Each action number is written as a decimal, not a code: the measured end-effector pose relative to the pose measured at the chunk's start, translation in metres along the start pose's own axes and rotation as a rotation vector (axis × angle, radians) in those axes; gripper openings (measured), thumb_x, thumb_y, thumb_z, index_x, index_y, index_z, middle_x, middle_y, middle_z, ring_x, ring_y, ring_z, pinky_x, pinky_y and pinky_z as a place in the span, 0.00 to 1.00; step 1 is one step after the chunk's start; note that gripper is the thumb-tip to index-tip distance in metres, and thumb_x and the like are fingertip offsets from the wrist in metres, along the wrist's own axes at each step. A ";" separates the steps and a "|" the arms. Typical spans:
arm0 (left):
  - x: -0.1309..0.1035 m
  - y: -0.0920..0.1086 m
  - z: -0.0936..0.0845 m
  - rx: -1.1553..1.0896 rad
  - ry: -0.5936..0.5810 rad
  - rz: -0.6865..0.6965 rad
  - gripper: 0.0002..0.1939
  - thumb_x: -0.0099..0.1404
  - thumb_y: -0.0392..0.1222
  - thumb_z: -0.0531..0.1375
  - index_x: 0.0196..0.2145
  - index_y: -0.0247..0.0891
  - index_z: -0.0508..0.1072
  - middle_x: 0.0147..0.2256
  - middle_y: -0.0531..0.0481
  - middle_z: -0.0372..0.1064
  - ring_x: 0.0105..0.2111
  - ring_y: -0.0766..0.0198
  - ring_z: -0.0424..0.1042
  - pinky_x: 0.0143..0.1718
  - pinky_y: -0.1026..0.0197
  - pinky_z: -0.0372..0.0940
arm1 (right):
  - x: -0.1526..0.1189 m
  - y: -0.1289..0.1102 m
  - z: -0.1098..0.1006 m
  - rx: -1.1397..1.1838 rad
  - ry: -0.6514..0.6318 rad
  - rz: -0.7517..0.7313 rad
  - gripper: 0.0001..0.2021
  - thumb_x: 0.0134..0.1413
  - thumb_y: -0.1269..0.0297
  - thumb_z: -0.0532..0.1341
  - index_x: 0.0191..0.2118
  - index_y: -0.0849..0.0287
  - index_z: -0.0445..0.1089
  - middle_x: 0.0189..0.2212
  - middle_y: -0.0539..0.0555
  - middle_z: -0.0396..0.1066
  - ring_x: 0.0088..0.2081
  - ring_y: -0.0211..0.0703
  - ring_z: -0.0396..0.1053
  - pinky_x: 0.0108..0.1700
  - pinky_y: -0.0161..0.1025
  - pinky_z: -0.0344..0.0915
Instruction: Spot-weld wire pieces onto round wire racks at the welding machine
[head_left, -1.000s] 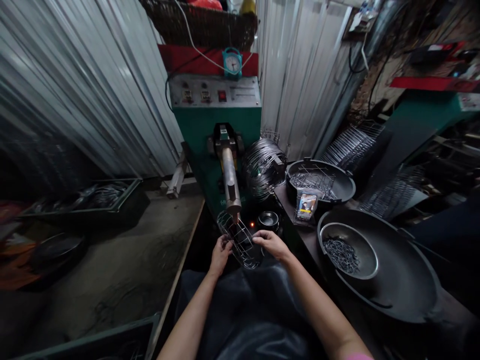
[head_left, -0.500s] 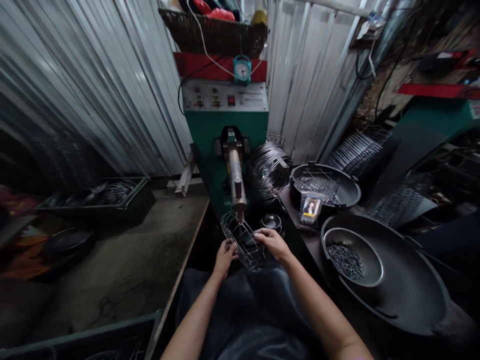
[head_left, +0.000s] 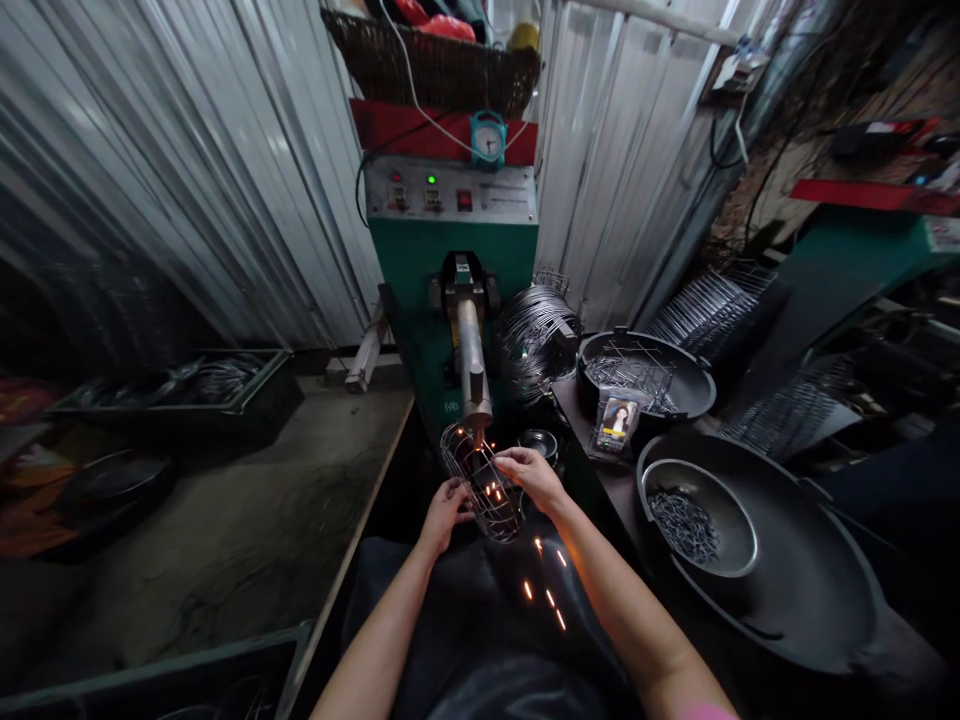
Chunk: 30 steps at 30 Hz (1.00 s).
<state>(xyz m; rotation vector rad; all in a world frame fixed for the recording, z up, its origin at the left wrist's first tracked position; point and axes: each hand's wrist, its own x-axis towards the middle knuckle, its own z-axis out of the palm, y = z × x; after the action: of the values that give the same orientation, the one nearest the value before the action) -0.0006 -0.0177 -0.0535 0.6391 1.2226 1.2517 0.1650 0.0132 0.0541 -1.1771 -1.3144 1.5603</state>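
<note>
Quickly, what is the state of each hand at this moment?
Left hand: closed, holding the wire frame by its left side.
Right hand: closed, pinching at the wire frame's right side; exactly which wire cannot be told.

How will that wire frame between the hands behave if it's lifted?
The wire frame is probably light, being mostly open gaps. It seems fairly stiff, since its thin wires hold a curved shape. That roundness might let it rock.

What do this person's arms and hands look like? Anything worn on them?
The left hand and right hand are ungloved, with no watch or bracelet showing. Both forearms are bare. A sliver of pink, probably a sleeve, shows on the right arm at the bottom edge.
</note>
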 end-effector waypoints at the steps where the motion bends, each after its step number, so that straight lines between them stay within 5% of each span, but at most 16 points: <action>1: -0.001 -0.001 -0.001 -0.002 -0.003 0.000 0.23 0.50 0.52 0.65 0.37 0.35 0.64 0.28 0.50 0.64 0.24 0.67 0.65 0.23 0.62 0.67 | -0.004 0.002 -0.003 0.007 -0.018 0.016 0.16 0.35 0.54 0.66 0.30 0.61 0.73 0.23 0.48 0.69 0.26 0.34 0.62 0.33 0.35 0.57; 6: -0.004 -0.002 -0.003 -0.001 0.006 -0.026 0.21 0.51 0.50 0.64 0.37 0.34 0.65 0.27 0.50 0.63 0.23 0.68 0.64 0.20 0.64 0.66 | -0.020 0.009 -0.015 -0.016 -0.065 0.048 0.15 0.35 0.57 0.67 0.29 0.61 0.72 0.24 0.48 0.69 0.27 0.34 0.62 0.33 0.35 0.58; 15: 0.003 0.001 0.001 -0.053 0.015 -0.084 0.15 0.55 0.47 0.63 0.33 0.34 0.65 0.25 0.51 0.63 0.21 0.69 0.64 0.21 0.64 0.66 | -0.002 -0.007 0.006 -0.013 -0.014 0.005 0.14 0.34 0.57 0.66 0.28 0.61 0.72 0.23 0.48 0.68 0.26 0.35 0.62 0.30 0.34 0.57; 18: -0.001 -0.001 0.002 -0.063 0.023 -0.110 0.15 0.55 0.48 0.62 0.34 0.34 0.65 0.25 0.51 0.63 0.21 0.68 0.65 0.21 0.63 0.67 | -0.007 -0.006 -0.001 0.023 -0.004 0.032 0.16 0.34 0.57 0.66 0.32 0.60 0.72 0.25 0.49 0.69 0.26 0.34 0.61 0.27 0.32 0.55; 25: -0.009 -0.003 0.004 -0.092 0.013 -0.149 0.17 0.53 0.47 0.64 0.36 0.34 0.67 0.28 0.50 0.64 0.23 0.68 0.66 0.25 0.61 0.69 | -0.066 0.067 -0.056 0.209 0.140 0.207 0.20 0.38 0.54 0.66 0.38 0.60 0.70 0.23 0.49 0.63 0.22 0.32 0.57 0.23 0.33 0.50; 30: -0.008 0.000 0.007 -0.053 -0.004 -0.151 0.14 0.54 0.44 0.64 0.32 0.33 0.67 0.26 0.49 0.64 0.21 0.69 0.65 0.23 0.63 0.67 | -0.096 0.111 -0.067 0.223 0.239 0.174 0.13 0.41 0.58 0.64 0.36 0.56 0.70 0.23 0.51 0.61 0.23 0.36 0.58 0.26 0.40 0.53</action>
<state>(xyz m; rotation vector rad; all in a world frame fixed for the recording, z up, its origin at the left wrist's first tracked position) 0.0072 -0.0232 -0.0488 0.5011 1.2073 1.1518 0.2565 -0.0782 -0.0414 -1.3154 -0.8790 1.5852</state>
